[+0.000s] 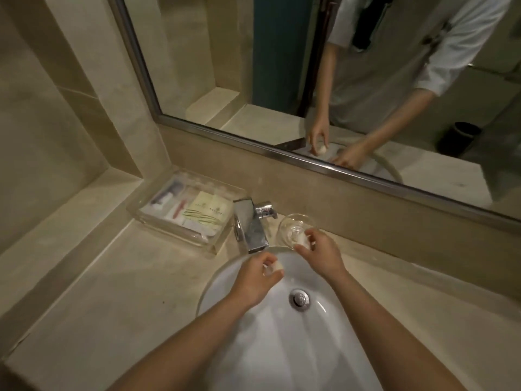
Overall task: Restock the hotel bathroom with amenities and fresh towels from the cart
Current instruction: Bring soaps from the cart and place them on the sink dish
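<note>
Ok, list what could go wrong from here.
The left hand pinches a small white item over the basin; a slip could drop it near the drain.
The right hand holds a white round item at the glass dish, which sits beside the basin's rim; a nudge might knock the dish in.

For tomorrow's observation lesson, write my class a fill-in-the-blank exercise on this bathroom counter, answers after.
1. The clear tray of amenities sits to the ___ of the faucet.
2. The glass dish stands to the ___ of the faucet.
3. The right hand holds a small white item at the dish; the left hand pinches another over the ___.
Answers: left, right, sink.
</note>
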### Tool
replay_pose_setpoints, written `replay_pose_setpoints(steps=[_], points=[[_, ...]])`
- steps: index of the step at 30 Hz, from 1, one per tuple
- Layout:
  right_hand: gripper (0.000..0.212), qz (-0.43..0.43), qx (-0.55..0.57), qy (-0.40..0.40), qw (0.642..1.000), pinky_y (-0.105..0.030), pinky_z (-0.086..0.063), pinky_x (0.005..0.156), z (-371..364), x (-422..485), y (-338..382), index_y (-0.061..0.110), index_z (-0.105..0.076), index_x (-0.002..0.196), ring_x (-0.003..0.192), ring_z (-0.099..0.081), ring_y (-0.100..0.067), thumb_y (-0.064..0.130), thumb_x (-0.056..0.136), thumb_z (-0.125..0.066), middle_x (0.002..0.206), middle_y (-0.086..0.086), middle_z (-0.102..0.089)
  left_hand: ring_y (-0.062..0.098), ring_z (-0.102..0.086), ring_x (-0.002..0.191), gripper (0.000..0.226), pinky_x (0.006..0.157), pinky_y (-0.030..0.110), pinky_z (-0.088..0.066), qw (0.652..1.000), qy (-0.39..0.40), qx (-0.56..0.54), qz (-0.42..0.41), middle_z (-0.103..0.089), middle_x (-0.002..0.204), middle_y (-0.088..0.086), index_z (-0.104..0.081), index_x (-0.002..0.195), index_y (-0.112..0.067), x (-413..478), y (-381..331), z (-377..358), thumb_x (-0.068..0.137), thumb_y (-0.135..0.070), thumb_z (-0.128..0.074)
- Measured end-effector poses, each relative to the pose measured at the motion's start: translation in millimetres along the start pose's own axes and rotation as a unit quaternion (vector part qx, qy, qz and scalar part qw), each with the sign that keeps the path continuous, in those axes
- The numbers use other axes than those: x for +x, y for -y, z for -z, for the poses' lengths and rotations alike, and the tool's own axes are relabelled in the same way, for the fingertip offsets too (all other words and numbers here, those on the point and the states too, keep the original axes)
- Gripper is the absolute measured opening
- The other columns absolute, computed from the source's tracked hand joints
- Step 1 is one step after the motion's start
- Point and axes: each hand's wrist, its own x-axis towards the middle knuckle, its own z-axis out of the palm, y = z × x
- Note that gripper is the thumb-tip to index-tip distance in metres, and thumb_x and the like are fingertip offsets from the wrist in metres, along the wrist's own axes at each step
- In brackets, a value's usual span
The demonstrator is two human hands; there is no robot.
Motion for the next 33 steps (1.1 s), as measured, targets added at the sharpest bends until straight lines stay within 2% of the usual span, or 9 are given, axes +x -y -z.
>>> replay_pose_setpoints(steps=[3, 7, 11, 16, 22, 26, 29, 33], points=[[0.041, 0.052, -0.115, 0.015, 0.992, -0.034, -0.043, 0.081, -5.9, 35.5, -11.4, 0.012, -0.056, 0.117, 0.104, -0.057, -0.030, 0.031, 0.082, -0.066, 0.114, -0.009, -0.061, -0.001, -0.049, 0.075, 0.026, 0.067, 0.002, -0.036, 1.000, -0.001, 0.006, 0.004, -0.058, 0.091, -0.006, -0.063, 0.105, -0.011, 12.8, 6.8, -11.2, 0.081, -0.021, -0.070], [0.052, 0.084, -0.199, 0.024, 0.976, -0.034, -0.039, 0.091, -7.4, 63.2, -25.6, 0.024, -0.051, 0.131, 0.115, -0.049, -0.028, 0.038, 0.083, -0.064, 0.122, -0.005, -0.060, 0.006, -0.051, 0.081, 0.019, 0.070, 0.006, -0.037, 1.000, -0.002, 0.003, 0.015, -0.060, 0.093, -0.004, -0.058, 0.096, -0.022, 21.3, 13.8, -19.2, 0.081, -0.022, -0.070], [0.054, 0.098, -0.213, 0.020, 0.972, -0.035, -0.039, 0.096, -11.6, 74.8, -37.3, 0.023, -0.054, 0.128, 0.118, -0.044, -0.025, 0.042, 0.080, -0.067, 0.121, -0.005, -0.057, -0.001, -0.050, 0.078, 0.018, 0.071, 0.006, -0.036, 1.000, -0.009, 0.002, 0.015, -0.057, 0.089, -0.006, -0.057, 0.092, -0.023, 24.8, 14.1, -25.7, 0.081, -0.021, -0.070], [0.053, 0.115, -0.223, 0.028, 0.968, -0.036, -0.038, 0.096, -9.7, 73.9, -45.2, 0.023, -0.056, 0.126, 0.119, -0.040, -0.026, 0.047, 0.079, -0.066, 0.123, -0.004, -0.055, 0.000, -0.050, 0.080, 0.023, 0.070, 0.004, -0.037, 1.000, -0.003, -0.019, -0.016, -0.055, 0.086, -0.014, -0.061, 0.096, -0.021, 25.4, 3.8, -35.6, 0.077, -0.017, -0.073], [0.054, 0.122, -0.232, 0.075, 0.962, -0.033, -0.030, 0.102, 2.5, 76.8, -49.3, 0.028, -0.052, 0.131, 0.123, -0.034, -0.024, 0.046, 0.081, -0.064, 0.132, -0.001, -0.049, 0.006, -0.052, 0.088, 0.034, 0.075, 0.003, -0.036, 0.998, -0.045, -0.024, -0.037, -0.055, 0.103, -0.003, -0.063, 0.107, -0.016, 49.9, -15.3, -53.5, 0.075, -0.017, -0.075], [0.056, 0.131, -0.217, 0.125, 0.959, -0.031, -0.031, 0.102, 10.2, 82.2, -49.2, 0.026, -0.053, 0.131, 0.123, -0.035, -0.025, 0.041, 0.080, -0.067, 0.133, -0.003, -0.048, 0.015, -0.052, 0.097, 0.034, 0.084, 0.012, -0.036, 0.994, -0.082, 0.027, -0.060, -0.053, 0.105, 0.000, -0.063, 0.105, -0.012, 72.7, -15.7, -55.6, 0.074, -0.014, -0.075], [0.056, 0.135, -0.207, 0.135, 0.960, -0.031, -0.032, 0.103, 12.5, 83.1, -50.1, 0.025, -0.055, 0.130, 0.124, -0.034, -0.024, 0.042, 0.078, -0.069, 0.132, -0.003, -0.048, 0.019, -0.049, 0.105, 0.035, 0.088, 0.013, -0.031, 0.989, -0.118, 0.073, -0.060, -0.054, 0.113, 0.006, -0.062, 0.109, -0.010, 87.2, -10.5, -58.6, 0.076, -0.013, -0.073], [0.055, 0.131, -0.195, 0.139, 0.962, -0.034, -0.035, 0.102, 13.9, 80.2, -51.9, 0.023, -0.054, 0.131, 0.124, -0.036, -0.026, 0.039, 0.079, -0.067, 0.132, -0.004, -0.048, 0.020, -0.050, 0.111, 0.037, 0.096, 0.021, -0.037, 0.982, -0.100, 0.135, -0.083, -0.048, 0.120, 0.005, -0.060, 0.113, -0.011, 101.0, -2.3, -62.4, 0.078, -0.013, -0.071]])
